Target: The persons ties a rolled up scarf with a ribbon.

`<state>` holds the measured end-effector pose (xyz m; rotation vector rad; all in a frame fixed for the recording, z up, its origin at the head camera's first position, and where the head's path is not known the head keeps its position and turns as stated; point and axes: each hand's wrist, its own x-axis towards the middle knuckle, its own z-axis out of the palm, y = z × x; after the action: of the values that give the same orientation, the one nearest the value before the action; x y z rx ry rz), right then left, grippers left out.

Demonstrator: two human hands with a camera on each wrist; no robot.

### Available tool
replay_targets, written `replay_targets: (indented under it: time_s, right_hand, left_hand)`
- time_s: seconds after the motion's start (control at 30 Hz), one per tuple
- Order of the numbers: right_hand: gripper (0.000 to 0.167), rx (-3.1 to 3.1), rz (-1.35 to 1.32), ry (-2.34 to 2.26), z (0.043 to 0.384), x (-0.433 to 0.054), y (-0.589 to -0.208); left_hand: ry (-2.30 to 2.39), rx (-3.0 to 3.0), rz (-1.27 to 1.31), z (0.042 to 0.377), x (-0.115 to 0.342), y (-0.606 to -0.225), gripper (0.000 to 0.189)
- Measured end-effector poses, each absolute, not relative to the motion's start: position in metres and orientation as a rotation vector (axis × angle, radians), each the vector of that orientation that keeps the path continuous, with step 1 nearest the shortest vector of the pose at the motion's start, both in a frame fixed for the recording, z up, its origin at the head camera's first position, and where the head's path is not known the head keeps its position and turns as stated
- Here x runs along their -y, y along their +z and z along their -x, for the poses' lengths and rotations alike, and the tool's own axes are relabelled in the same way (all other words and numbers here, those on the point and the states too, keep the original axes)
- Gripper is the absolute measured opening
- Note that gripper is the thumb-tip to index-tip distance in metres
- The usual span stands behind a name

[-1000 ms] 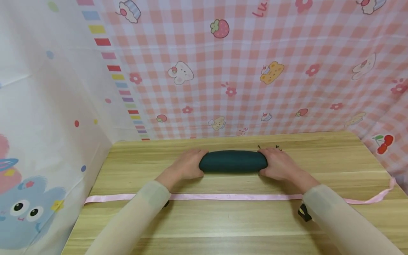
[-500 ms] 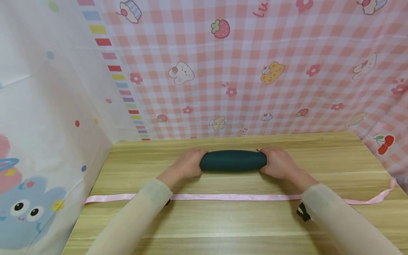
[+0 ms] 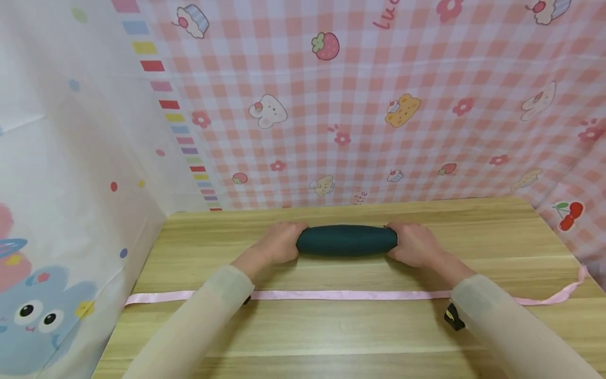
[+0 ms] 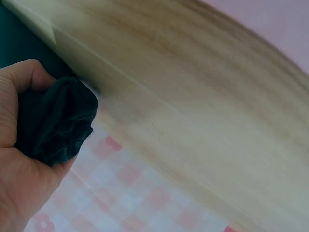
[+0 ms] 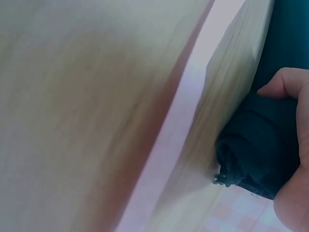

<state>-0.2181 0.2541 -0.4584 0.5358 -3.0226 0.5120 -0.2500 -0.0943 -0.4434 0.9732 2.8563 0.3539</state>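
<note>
A dark green cloth roll (image 3: 346,240), plump in the middle, lies crosswise over the far half of the wooden table. My left hand (image 3: 279,243) grips its left end, and my right hand (image 3: 417,244) grips its right end. In the left wrist view, bunched, wrinkled cloth (image 4: 60,123) pokes out of my left hand between thumb and palm. The right wrist view shows the roll's folded end (image 5: 256,145) with a frayed-looking edge, my right thumb laid over it. Most fingers of both hands are hidden beneath or behind the roll.
A pink ribbon (image 3: 331,295) runs across the wooden table (image 3: 341,331), passing under both forearms. A pink checked curtain (image 3: 303,105) hangs behind the table's far edge. At the left hangs a white printed curtain (image 3: 85,158). Small black straps (image 3: 454,317) show at my wrists.
Short dark strings that stuck out beside my right hand a second ago have gone out of sight, as that hand drew in around the roll's end. The roll stays in nearly the same place.
</note>
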Motion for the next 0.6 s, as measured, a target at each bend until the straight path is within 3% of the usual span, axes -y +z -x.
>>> replay_targets:
  time_s: [0.6]
  right_hand:
    - [0.048, 3.016, -0.517, 0.551, 0.194, -0.256, -0.423]
  left_hand:
    - [0.342, -2.896, -1.023, 0.256, 0.093, -0.412, 0.049]
